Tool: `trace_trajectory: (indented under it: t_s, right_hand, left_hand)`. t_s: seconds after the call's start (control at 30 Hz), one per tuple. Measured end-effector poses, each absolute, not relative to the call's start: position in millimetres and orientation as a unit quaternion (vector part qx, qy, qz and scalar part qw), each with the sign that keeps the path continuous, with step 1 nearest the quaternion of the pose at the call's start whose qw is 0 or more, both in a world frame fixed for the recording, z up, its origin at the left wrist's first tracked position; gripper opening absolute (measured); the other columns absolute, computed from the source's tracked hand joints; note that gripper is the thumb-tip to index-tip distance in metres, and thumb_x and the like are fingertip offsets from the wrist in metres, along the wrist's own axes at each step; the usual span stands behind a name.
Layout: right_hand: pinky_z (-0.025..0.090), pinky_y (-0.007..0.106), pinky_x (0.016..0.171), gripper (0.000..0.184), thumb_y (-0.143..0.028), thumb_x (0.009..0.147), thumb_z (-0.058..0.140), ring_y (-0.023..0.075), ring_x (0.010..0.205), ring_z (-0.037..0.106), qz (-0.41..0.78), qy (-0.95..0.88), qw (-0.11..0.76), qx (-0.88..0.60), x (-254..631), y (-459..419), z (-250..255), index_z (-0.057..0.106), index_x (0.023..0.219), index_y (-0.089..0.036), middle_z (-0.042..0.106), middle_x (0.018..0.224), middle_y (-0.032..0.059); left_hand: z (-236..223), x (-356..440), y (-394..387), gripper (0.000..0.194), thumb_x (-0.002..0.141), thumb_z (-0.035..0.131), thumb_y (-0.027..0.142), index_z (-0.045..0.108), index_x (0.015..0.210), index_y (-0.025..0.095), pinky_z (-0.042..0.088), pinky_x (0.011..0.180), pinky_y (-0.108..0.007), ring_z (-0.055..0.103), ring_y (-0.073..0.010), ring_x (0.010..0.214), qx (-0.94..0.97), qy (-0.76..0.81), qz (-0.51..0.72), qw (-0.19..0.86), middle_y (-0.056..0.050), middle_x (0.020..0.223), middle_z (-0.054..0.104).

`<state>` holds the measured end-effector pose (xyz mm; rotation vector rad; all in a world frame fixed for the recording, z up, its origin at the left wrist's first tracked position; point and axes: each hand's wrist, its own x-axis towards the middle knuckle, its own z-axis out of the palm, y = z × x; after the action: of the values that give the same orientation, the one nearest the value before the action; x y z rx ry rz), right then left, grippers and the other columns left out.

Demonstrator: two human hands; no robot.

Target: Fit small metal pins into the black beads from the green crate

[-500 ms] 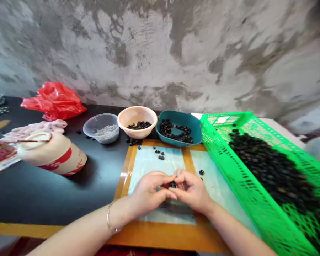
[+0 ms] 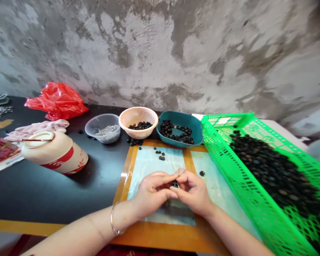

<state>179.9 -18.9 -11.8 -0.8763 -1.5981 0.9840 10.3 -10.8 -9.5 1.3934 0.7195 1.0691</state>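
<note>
1. Mottled gray wall [image 2: 149,53] behind black surface [image 2: 56,199]; yellow-brown strip along front edge.
2. Left hand [image 2: 153,193] and right hand [image 2: 194,192] close together, in from front edge, over pale sheet [image 2: 144,163] bordered with brown tape [image 2: 162,236].
3. Both hands pinch small black piece [image 2: 175,184] between thumbs and fingers; fingertips meet around it, other fingers curled. Exact shape of piece partly hidden.
4. Bracelet [image 2: 112,220] on left wrist.
5. Loose black pieces [image 2: 162,158] on same sheet, toward back edge. Round black piece [image 2: 202,173] on right-hand sheet [image 2: 218,185], near right hand.
6. Near back edge, left to right: crumpled red bag [image 2: 61,99]; clear tub [image 2: 92,124], gray bits inside; pink bowl [image 2: 138,134], black pieces inside; teal basin [image 2: 189,121], black pieces inside.
7. Green basket [image 2: 245,199] runs from near back edge toward front, right side; holds big dark heap [image 2: 277,170].
8. Left part of surface: white-and-red container [image 2: 56,153] on its side or tilted, can't tell; pink cloth [image 2: 37,129] behind it, red packet [image 2: 1,149] beside it, shiny metal bits [image 2: 0,112] near back edge.
</note>
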Motion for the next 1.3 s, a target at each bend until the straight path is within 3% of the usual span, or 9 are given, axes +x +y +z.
trace_trajectory:
  t_s: [0.17, 0.27, 0.53, 0.83, 1.07, 1.2, 1.3]
  right_hand:
    - [0.039, 0.028, 0.060, 0.018, -0.011, 0.078, 0.069, 0.0138, 0.061, 0.047, 0.288, -0.740, 0.505, -0.338, 183.4, -14.5, 0.0, 0.054, 0.080, -0.022, 0.044, 0.063, -0.0048]
    - [0.037, 0.028, 0.059, 0.018, -0.011, 0.078, 0.068, 0.0135, 0.059, 0.046, 0.237, -0.775, 0.485, -0.328, 183.8, -13.6, 4.0, 0.054, 0.080, -0.021, 0.045, 0.062, -0.0045]
    - [0.037, 0.027, 0.057, 0.013, -0.018, 0.082, 0.068, 0.0143, 0.059, 0.046, 0.215, -0.825, 0.431, -0.295, 184.4, -13.2, -1.4, 0.055, 0.082, -0.021, 0.052, 0.061, -0.0027]
    - [0.039, 0.028, 0.063, 0.010, -0.023, 0.089, 0.063, 0.0149, 0.062, 0.049, 0.201, -0.864, 0.360, -0.288, 187.9, -11.8, 0.4, 0.061, 0.098, -0.018, 0.059, 0.065, -0.0007]
    - [0.037, 0.026, 0.056, 0.007, -0.021, 0.087, 0.062, 0.0138, 0.056, 0.047, 0.200, -0.836, 0.421, -0.291, 187.2, -12.9, 8.2, 0.063, 0.094, -0.020, 0.052, 0.060, -0.0029]
    - [0.036, 0.026, 0.053, 0.004, -0.020, 0.084, 0.066, 0.0140, 0.057, 0.046, 0.215, -0.816, 0.442, -0.305, 189.3, -14.1, 13.0, 0.061, 0.084, -0.021, 0.049, 0.060, -0.0026]
    - [0.036, 0.026, 0.053, 0.008, -0.024, 0.086, 0.065, 0.0144, 0.056, 0.046, 0.225, -0.814, 0.440, -0.305, 189.3, -14.8, 10.6, 0.059, 0.081, -0.021, 0.048, 0.059, -0.0027]
  left_hand:
    - [-7.0, 16.0, -13.9, 0.036, 0.078, 0.074, 0.038, 0.072, 0.109, 0.019, 0.053, 0.073, -0.028, 0.068, -0.0189, 0.083, 0.366, 0.252, 0.420, 0.791, -0.009, 0.090, 0.074]
    - [-3.2, 13.5, -8.7, 0.035, 0.078, 0.075, 0.031, 0.071, 0.109, 0.016, 0.053, 0.072, -0.026, 0.069, -0.0180, 0.081, 0.301, 0.250, 0.383, 0.837, -0.010, 0.088, 0.075]
    - [-5.1, -0.4, 10.9, 0.048, 0.058, 0.086, 0.012, 0.070, 0.103, 0.013, 0.054, 0.069, -0.027, 0.069, -0.0165, 0.072, 0.219, 0.227, 0.245, 0.917, -0.005, 0.077, 0.074]
    - [-9.4, -3.2, 11.2, 0.048, 0.061, 0.084, 0.010, 0.069, 0.107, 0.011, 0.053, 0.071, -0.024, 0.069, -0.0149, 0.073, 0.236, 0.225, 0.248, 0.912, -0.003, 0.072, 0.070]
    - [-2.1, 0.7, 3.6, 0.044, 0.068, 0.083, 0.024, 0.069, 0.108, 0.015, 0.054, 0.074, -0.027, 0.069, -0.0169, 0.079, 0.292, 0.247, 0.274, 0.883, -0.007, 0.086, 0.073]
    - [1.9, 1.4, -6.1, 0.056, 0.063, 0.086, 0.026, 0.068, 0.116, 0.020, 0.052, 0.085, -0.032, 0.067, -0.0226, 0.094, 0.490, 0.272, 0.330, 0.760, -0.010, 0.105, 0.071]
    - [3.1, 2.1, -10.0, 0.054, 0.059, 0.088, 0.024, 0.072, 0.110, 0.019, 0.053, 0.083, -0.032, 0.067, -0.0225, 0.087, 0.608, 0.330, 0.359, 0.626, -0.010, 0.100, 0.072]
